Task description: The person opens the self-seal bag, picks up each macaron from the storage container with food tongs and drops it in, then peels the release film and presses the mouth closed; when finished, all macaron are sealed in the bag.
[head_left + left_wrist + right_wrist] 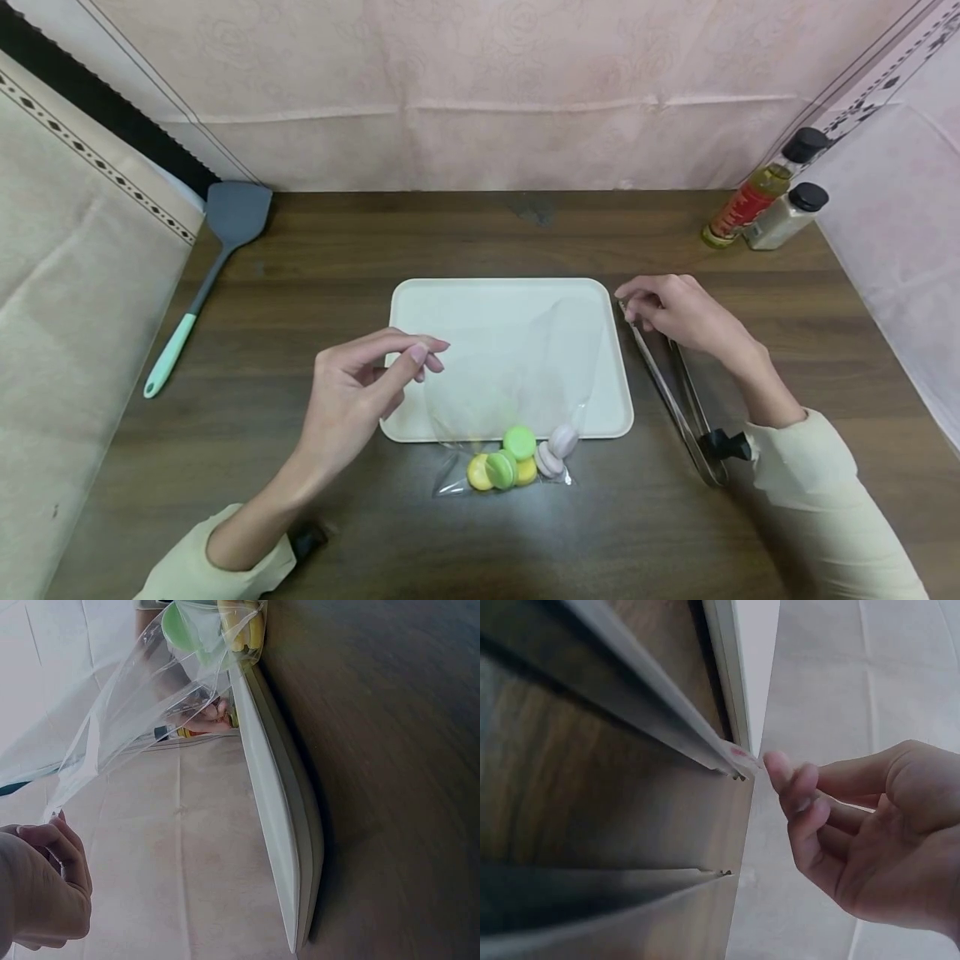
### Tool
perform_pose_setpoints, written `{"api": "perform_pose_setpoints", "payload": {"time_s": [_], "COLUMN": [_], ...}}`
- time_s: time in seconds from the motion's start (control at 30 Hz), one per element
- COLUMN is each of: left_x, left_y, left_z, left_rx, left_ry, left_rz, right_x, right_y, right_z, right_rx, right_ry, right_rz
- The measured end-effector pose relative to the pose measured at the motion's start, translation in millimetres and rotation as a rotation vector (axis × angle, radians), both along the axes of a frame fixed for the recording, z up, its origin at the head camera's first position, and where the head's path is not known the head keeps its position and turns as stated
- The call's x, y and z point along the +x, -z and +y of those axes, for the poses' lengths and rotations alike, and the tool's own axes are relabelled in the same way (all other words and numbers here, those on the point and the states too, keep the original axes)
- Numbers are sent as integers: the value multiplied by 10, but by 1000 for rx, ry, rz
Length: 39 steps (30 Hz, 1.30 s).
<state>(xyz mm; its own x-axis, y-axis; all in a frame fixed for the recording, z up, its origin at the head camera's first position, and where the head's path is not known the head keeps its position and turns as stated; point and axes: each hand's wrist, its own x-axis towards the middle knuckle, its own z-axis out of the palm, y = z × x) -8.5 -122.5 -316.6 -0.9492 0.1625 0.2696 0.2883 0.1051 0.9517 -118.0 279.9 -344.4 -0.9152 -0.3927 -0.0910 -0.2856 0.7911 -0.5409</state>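
A clear plastic bag (480, 392) with green macarons (502, 469), yellow macarons (481, 472) and pale lilac macarons (550, 460) lies over the near edge of a white tray (506, 292). My left hand (367, 379) pinches the bag's upper left edge between thumb and fingers; the left wrist view shows the film stretched up to the fingertips. Loosely bent, my right hand (678, 312) hovers by the far tips of metal tongs (667, 392), right of the tray. In the right wrist view, a small clear piece with red (740, 754) shows near its fingertips; its kind is unclear.
A spatula (202, 287) with a mint handle lies at the left. At the back right stand a red-labelled bottle (746, 204) and a black-capped jar (783, 221). Pale cloth (480, 100) borders the wooden table (330, 242).
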Motion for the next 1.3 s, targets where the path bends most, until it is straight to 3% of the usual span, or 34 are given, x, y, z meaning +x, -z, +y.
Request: {"api": "perform_pose_setpoints", "payload": {"time_s": [0.23,0.33,0.5,0.67,0.77,0.97,1.13,1.3], "left_x": [-13,-15,-18,-26,-33,-38,-43,-38], "left_y": [10,17,31,36,36,37,38,38], "left_z": [-5,-6,-1,1,-7,-15,-7,-2], "left_rx": [-6,-4,-10,-8,-17,-27,-25,-31], "left_ry": [0,-1,0,-2,-11,-21,-22,-29], "left_rz": [11,15,25,41,40,31,29,35], "right_x": [138,246,496,722,786,805,822,858], "right_y": [-113,-192,-313,-337,-304,-269,-268,-235], "right_z": [-60,-144,-311,-381,-369,-315,-367,-477], "right_rx": [-77,-109,-249,-359,-355,-357,-406,-490], "right_ry": [39,24,45,97,132,208,155,37], "right_rz": [232,283,234,202,239,194,217,224]}}
